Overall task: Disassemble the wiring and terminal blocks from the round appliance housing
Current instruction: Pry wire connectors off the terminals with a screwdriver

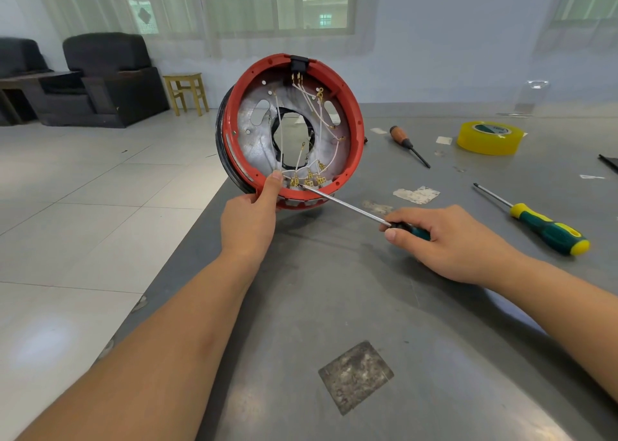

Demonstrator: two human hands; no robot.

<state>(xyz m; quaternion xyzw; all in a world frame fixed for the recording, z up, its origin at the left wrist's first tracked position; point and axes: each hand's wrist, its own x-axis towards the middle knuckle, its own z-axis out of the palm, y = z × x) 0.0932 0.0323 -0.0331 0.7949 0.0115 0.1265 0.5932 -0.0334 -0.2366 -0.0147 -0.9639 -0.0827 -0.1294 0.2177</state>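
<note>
The left hand (pixel 249 213) pinches the lower rim of the round red housing (pixel 354 146), held upright on the grey table (pixel 334 290) near its left edge. The right hand (pixel 448 240) is closed around a screwdriver (pixel 351 208) whose tip touches the brass terminals (pixel 307 180) by the left thumb. White wires (pixel 312 106) cross inside. Two spare screwdrivers (pixel 548 230) and one tape roll (pixel 489 138) lie right, well apart.

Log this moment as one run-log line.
left hand: steadies red housing | right hand: screwdriver tip at brass terminals | wires attached
</note>
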